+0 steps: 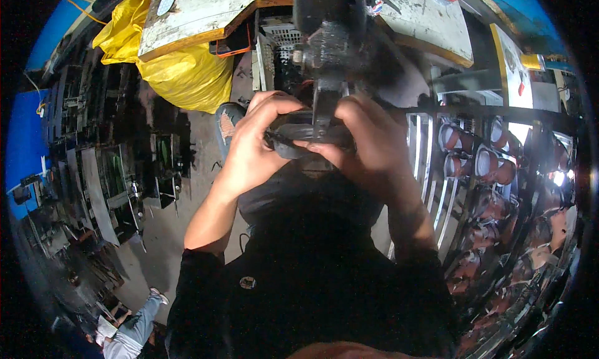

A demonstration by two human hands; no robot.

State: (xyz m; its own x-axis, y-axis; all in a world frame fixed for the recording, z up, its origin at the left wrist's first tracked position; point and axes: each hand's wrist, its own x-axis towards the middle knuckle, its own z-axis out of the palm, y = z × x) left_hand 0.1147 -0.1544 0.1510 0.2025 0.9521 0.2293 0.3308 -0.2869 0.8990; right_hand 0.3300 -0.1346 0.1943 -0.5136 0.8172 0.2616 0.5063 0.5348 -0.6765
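Note:
Both my hands are raised in front of me at a dark machine head (329, 47) with a narrow vertical part coming down between them. A dark, curved, flexible piece (288, 145) lies under and around that part; its exact kind I cannot make out. My left hand (256, 137) is closed on its left side, thumb below and fingers over the top. On the other side my right hand (372, 134) grips it, with the thumb along the lower edge and the fingers bent beside the machine. The machine hides part of the piece.
White worktops (206, 22) flank the machine, with a yellow bag (193, 78) hanging at the left. A perforated basket (281, 41) sits behind. Racks of brown-and-white shoes (496, 162) stand close at right. Dark metal racks (103, 184) and another person (134, 328) are at left.

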